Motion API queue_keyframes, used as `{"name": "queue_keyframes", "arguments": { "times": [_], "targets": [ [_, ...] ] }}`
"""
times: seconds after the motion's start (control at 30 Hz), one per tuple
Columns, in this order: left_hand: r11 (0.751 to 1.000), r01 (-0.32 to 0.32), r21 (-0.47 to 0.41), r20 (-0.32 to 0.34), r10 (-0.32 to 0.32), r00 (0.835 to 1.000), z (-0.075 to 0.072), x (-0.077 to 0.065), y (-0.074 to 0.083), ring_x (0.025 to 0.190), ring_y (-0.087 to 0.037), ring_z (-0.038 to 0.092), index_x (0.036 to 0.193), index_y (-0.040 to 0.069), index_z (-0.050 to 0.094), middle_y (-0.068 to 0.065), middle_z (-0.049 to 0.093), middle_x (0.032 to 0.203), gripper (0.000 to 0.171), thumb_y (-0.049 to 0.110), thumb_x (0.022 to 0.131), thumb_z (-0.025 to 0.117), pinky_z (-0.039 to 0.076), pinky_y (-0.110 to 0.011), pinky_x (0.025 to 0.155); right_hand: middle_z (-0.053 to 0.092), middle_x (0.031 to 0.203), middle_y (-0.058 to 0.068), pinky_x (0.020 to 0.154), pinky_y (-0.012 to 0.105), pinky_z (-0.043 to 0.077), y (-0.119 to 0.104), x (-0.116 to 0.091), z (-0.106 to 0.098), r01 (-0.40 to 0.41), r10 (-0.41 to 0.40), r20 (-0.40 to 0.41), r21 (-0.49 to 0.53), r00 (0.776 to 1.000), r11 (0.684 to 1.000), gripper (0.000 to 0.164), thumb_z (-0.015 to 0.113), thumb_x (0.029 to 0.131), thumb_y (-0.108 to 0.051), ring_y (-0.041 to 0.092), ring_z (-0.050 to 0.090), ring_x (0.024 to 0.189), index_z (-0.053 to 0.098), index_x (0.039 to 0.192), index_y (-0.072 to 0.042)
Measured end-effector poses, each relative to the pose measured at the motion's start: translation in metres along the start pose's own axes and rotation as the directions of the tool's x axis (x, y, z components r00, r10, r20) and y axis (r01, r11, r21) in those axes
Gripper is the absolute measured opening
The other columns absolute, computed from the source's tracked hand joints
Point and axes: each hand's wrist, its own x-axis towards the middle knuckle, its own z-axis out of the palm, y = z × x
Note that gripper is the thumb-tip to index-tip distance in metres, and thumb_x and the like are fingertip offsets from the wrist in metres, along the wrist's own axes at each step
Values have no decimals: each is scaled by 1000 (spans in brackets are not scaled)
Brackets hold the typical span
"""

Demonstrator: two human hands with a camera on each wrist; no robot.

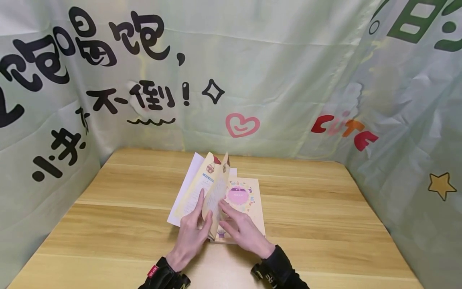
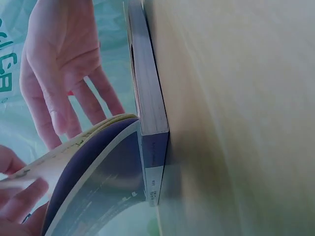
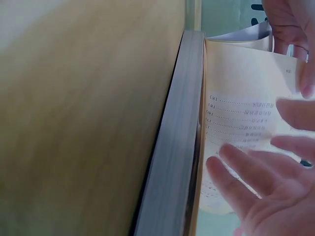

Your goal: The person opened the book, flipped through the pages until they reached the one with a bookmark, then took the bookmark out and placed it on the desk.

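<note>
A thick paperback book (image 1: 245, 216) lies on the wooden table, opened near its front. Its pale lavender cover (image 1: 187, 176) leans to the left with a few cream leaves raised beside it. My left hand (image 1: 189, 237) holds the turned leaves, thumb on one side and fingers on the other. A printed page (image 3: 238, 98) with lines of text and numbers faces the right wrist view. Just beside that page is my right hand (image 1: 245, 230), its fingers extended; whether they touch the paper is unclear. Beneath, a cream page with a round pink emblem (image 1: 238, 195) shows.
The wooden table (image 1: 317, 224) extends on both sides of the book. A pale green printed cloth (image 1: 281, 80) hangs behind and around the table, with black lettering, a pink heart and a star. Both wrists have dark sleeves and strapped devices.
</note>
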Motion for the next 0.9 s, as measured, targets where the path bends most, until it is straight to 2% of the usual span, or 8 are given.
{"name": "queue_keyframes", "arguments": {
  "times": [0.17,0.23,0.33,0.4,0.47,0.67,0.77,0.9],
  "targets": [
    [999,-26,41,-79,29,996,-2,3,0,38,7,29,144,-17,23,-30,52,132,79,-15,77,65,38,-4,35,29,152,22,109,50,33,-4,-1,-1,-6,9,133,-28,991,1000,57,56,96,-17,29,30,136,36,146,2],
    [998,-28,59,-110,35,993,-3,4,1,40,3,44,144,-18,19,-30,48,135,81,-16,77,64,49,-6,43,27,153,21,110,50,32,-5,-2,-1,-20,24,159,-24,987,1000,58,57,96,-19,28,28,137,36,146,0],
    [996,-35,77,-141,45,989,-6,7,1,72,-17,69,144,-19,15,-30,45,138,83,-18,76,62,59,-19,60,25,154,20,110,50,33,-6,-2,-2,-22,27,180,-28,983,999,57,57,96,-20,28,29,136,37,146,0],
    [995,-43,95,-151,57,987,-8,9,1,100,-32,64,144,-19,15,-30,43,140,84,-20,75,63,58,-30,73,25,154,19,110,49,33,-6,-2,-2,-20,26,193,-29,981,999,56,57,96,-20,28,29,136,38,145,-1],
    [991,-51,124,-157,70,985,-10,10,0,112,-37,56,144,-19,16,-30,42,141,86,-20,73,63,57,-33,78,24,154,19,110,49,33,-6,-3,-2,-12,19,208,-34,978,999,55,57,96,-20,28,29,136,40,145,-2],
    [970,-20,244,-131,53,990,-14,11,-5,105,-39,59,144,-16,22,-26,42,143,85,-18,70,64,57,-45,80,23,155,18,109,48,35,-3,-4,-1,10,5,252,-55,968,998,53,56,97,-22,28,32,135,42,144,-4],
    [949,4,315,-109,32,994,-15,11,-7,113,-38,55,144,-15,26,-25,43,142,84,-16,68,64,47,-52,98,22,156,17,109,48,36,-3,-5,-1,13,6,268,-70,964,997,53,55,97,-24,29,32,135,42,144,-4],
    [911,28,411,-86,8,996,-15,10,-11,125,-36,46,142,-13,33,-24,48,139,84,-13,65,65,22,-57,114,22,156,17,109,48,36,-3,-5,0,23,3,277,-90,961,996,53,55,97,-25,28,32,135,42,144,-4]
  ]
}}
